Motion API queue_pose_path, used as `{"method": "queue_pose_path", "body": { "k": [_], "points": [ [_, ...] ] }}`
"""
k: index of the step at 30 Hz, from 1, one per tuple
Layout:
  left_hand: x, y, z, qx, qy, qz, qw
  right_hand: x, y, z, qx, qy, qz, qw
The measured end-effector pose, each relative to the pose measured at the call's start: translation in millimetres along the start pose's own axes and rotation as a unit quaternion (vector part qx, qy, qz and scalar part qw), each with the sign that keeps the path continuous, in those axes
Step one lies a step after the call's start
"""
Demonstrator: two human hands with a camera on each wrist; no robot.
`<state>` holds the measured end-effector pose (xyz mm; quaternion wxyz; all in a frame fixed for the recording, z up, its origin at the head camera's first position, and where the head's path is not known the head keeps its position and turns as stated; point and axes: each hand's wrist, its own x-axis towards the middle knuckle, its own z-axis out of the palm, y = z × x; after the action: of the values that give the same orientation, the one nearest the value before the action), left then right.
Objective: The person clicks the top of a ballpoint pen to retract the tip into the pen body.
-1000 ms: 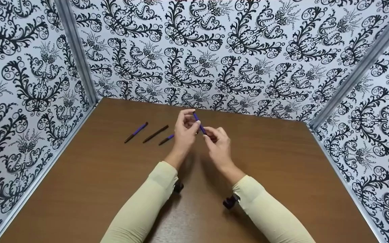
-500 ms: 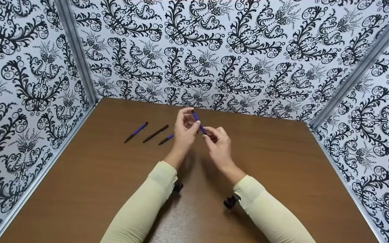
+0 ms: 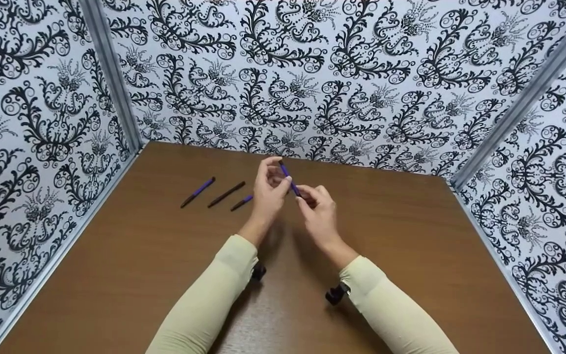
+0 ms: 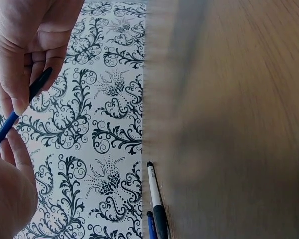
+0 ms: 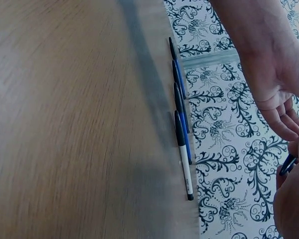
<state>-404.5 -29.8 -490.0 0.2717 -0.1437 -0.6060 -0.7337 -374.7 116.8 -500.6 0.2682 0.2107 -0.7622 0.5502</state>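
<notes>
A blue pen [image 3: 284,169] with a dark end is held up in both hands above the table, slanting in the head view. My left hand [image 3: 268,191] pinches its upper part between thumb and fingers. Lower down, thumb and fingertips of my right hand [image 3: 321,211] pinch the dark end. In the left wrist view the dark part of the held pen [image 4: 40,82] sticks out past the right thumb. Only a short piece of this pen [image 5: 287,164] shows in the right wrist view, the rest being hidden by fingers.
Left of my hands lie a blue pen [image 3: 197,192], a black pen [image 3: 226,194] and another blue pen [image 3: 242,203], partly behind my left hand. A white pen [image 5: 185,164] with a black grip lies beside them. Patterned walls [image 3: 283,73] enclose the brown table [image 3: 140,255].
The upper end of the held pen and my left fingertips have shifted very slightly up and left. Both hands keep their grip, and the pens on the table stay put.
</notes>
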Motion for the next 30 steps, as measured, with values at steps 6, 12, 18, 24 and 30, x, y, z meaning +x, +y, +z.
{"method": "queue_pose_path", "body": {
  "k": [6,12,18,24,30],
  "points": [
    [-1.4,2.0,0.2,0.012,-0.007,0.001,0.9999,-0.9,-14.1,1.4,-0.005,0.005,0.004,1.0],
    [-2.1,2.1,1.5,0.009,-0.007,0.008,0.9999,-0.7,-9.2,0.5,-0.006,0.002,0.009,1.0],
    [-1.6,0.8,1.5,0.008,-0.002,0.007,0.9999,0.0,2.2,-1.9,0.002,-0.003,0.008,1.0],
    [-0.7,1.1,-0.6,0.002,-0.007,-0.01,0.9999,1.3,6.4,-7.2,-0.003,-0.014,0.003,1.0],
    [0.2,2.4,-5.0,-0.016,-0.017,-0.045,0.9987,2.7,10.8,-14.3,-0.024,-0.02,0.008,0.999]
  ]
}}
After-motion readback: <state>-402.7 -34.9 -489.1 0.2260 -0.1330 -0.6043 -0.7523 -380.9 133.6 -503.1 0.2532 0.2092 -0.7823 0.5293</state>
